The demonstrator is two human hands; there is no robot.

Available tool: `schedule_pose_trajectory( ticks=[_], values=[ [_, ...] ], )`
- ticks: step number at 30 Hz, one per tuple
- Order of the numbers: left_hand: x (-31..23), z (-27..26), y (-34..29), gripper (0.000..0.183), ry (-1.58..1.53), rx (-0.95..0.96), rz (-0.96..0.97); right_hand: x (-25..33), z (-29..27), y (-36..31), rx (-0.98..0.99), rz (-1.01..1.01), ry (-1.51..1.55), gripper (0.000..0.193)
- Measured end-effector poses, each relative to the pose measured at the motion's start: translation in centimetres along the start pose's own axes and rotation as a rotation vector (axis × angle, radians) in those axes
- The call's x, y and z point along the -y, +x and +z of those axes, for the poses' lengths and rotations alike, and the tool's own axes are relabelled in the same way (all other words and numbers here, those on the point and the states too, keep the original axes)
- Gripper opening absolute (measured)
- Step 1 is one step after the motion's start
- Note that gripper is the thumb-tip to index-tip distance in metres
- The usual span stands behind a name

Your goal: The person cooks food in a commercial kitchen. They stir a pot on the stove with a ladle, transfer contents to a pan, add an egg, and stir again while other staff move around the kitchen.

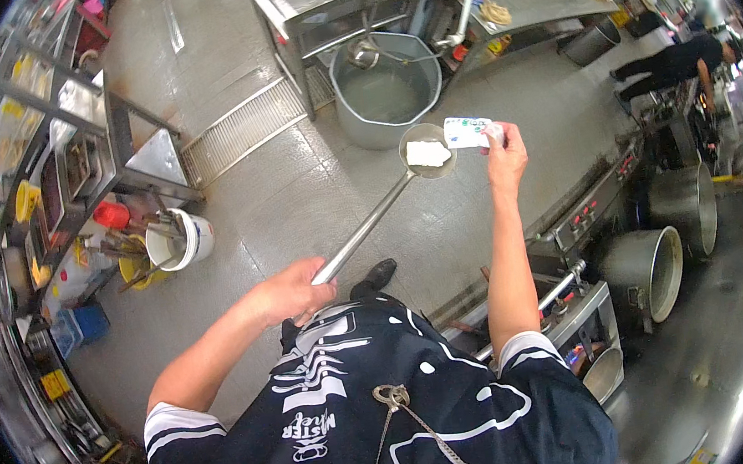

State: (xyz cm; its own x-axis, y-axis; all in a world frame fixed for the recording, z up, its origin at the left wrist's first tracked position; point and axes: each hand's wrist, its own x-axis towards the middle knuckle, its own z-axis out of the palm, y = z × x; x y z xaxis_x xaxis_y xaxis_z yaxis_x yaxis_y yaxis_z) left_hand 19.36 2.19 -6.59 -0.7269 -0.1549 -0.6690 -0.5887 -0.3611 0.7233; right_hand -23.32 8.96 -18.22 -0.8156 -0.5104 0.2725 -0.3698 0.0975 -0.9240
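Note:
My left hand [294,291] is wrapped round the end of a long-handled metal ladle [369,223], which reaches up and away to the right. In the ladle's round bowl lies a heap of something white [426,154]; whether it is powder or a solid piece I cannot tell. My right hand [507,154], its fingers closed, grips a small white packet [467,133] with blue and green print. The packet lies sideways, its left end at the rim of the bowl.
Beyond the ladle stands a large grey bin [347,111] of liquid. A white bucket [198,238] and steel shelving [140,171] are at left. Big pots [642,274] stand at right along the cooking range [581,217]. A co-worker [678,64] in dark clothes is at far right.

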Motion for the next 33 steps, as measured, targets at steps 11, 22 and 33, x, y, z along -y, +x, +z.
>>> schedule_pose_trajectory(
  ticks=[11,22,33],
  values=[
    [16.9,-11.1,-17.8,0.019,-0.038,-0.07,0.163,-2.8,12.3,-12.2,0.164,0.749,0.908,0.026],
    [31.4,-17.1,-39.2,0.025,-0.158,-0.554,0.051,16.3,41.0,-27.9,0.905,0.663,0.842,0.027],
    [40.1,-17.1,-50.4,0.02,-0.641,-0.891,0.055,39.6,64.8,-49.0,0.977,-0.861,0.233,0.03]
  ],
)
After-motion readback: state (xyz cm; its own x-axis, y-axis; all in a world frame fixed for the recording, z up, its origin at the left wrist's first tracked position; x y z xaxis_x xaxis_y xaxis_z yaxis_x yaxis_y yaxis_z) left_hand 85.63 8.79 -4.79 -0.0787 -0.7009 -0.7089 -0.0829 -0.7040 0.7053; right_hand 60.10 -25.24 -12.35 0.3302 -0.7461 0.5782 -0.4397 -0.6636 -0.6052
